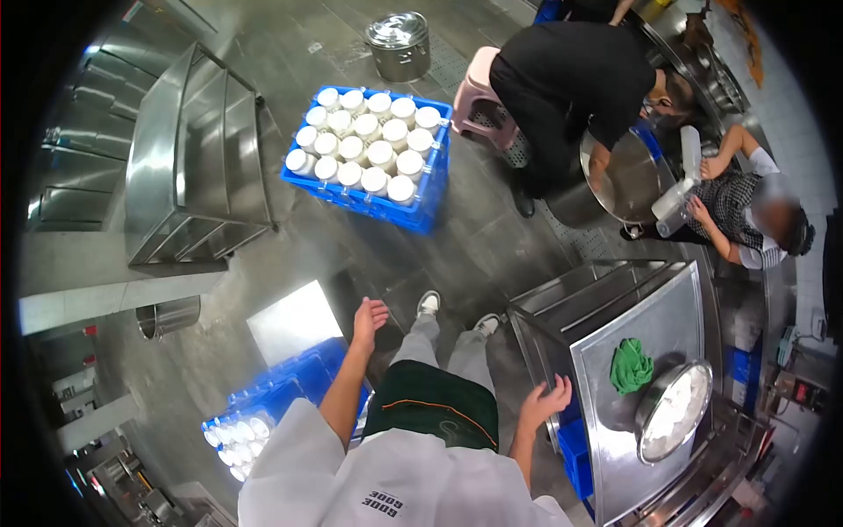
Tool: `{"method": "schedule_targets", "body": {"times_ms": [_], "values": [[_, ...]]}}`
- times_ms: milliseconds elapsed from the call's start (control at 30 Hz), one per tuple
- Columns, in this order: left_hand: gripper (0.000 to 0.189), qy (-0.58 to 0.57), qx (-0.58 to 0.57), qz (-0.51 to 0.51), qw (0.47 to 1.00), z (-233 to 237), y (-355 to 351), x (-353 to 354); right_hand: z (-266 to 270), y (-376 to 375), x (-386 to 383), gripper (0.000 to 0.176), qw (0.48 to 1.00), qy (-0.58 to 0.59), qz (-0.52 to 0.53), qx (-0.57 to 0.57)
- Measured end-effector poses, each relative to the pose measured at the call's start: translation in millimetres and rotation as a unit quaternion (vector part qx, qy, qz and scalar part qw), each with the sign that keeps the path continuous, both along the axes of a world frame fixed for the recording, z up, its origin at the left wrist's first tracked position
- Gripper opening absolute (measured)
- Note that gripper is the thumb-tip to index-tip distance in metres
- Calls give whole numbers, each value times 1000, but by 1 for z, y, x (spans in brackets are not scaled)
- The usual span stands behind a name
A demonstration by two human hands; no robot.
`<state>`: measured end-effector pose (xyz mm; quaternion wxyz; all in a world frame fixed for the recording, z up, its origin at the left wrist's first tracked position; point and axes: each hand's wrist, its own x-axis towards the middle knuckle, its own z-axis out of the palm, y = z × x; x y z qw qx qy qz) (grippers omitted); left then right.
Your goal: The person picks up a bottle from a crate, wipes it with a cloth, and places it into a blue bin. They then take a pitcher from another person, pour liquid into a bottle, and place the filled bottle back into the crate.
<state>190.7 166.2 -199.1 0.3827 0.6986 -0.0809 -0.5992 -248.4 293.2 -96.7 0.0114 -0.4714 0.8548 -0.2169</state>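
Observation:
My left hand (pixel 369 321) is held out over the floor in front of me, fingers stretched and nothing in it. On the other side, my right hand (pixel 545 404) hangs open with spread fingers, beside the steel table (pixel 601 465) and apart from it. A blue crate (pixel 386 211) full of white-lidded containers (pixel 352 149) stands on the floor ahead. Nearer my left arm is a second blue crate (pixel 303 378), partly hidden by my sleeve, with more white-lidded containers (pixel 237 443) at its far left. The steel table carries a green cloth (pixel 630 366) and a metal bowl (pixel 645 428) with white contents.
One person in black (pixel 571 75) bends over a large steel pot (pixel 622 176) beside a pink stool (pixel 481 92). Another person (pixel 738 206) holds clear containers (pixel 674 195) there. A lidded pot (pixel 399 57) stands behind the full crate; a steel shelf rack (pixel 206 149) is at left.

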Motion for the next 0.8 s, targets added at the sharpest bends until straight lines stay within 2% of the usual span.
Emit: {"method": "schedule_targets", "body": {"times_ms": [100,133,200,233,267,300,433,500,567,633,667,700,733,767,800], "values": [[63,7,25,-30,999,2,-5,-1,4,7,11,37,997,-31,35,69],[65,15,8,-41,999,5,-12,-9,-1,14,12,37,997,-27,6,69],[66,28,-7,-92,995,18,-23,-31,-18,44,8,32,976,-147,-15,158],[68,39,-19,-113,993,26,-29,-45,-32,66,10,32,976,-151,-52,149],[70,52,-34,-136,989,32,-38,-60,-52,86,11,28,933,-309,-110,149],[70,55,-37,-179,982,35,-43,-76,-73,107,14,25,862,-461,-161,132],[71,67,-78,-369,924,54,-59,-157,-143,195,56,20,795,-537,-279,32],[62,42,-127,-465,875,51,-56,-201,-162,236,87,19,812,-463,-352,51],[42,22,-194,-509,838,66,-52,-258,-217,289,119,17,769,-473,-431,-3],[50,-36,-291,-553,780,65,-52,-311,-236,328,166,17,627,-549,-536,-137],[54,-83,-347,-592,723,49,-65,-331,-240,343,189,17,597,-541,-572,-156],[57,-100,-413,-602,676,67,-61,-364,-244,356,209,20,514,-559,-621,-192],[58,-109,-430,-621,646,69,-67,-392,-248,366,219,23,433,-569,-658,-234],[59,-133,-486,-637,584,44,-91,-414,-244,369,230,23,407,-554,-680,-255],[63,-180,-496,-650,546,57,-93,-440,-233,365,250,26,335,-542,-712,-295]]}}
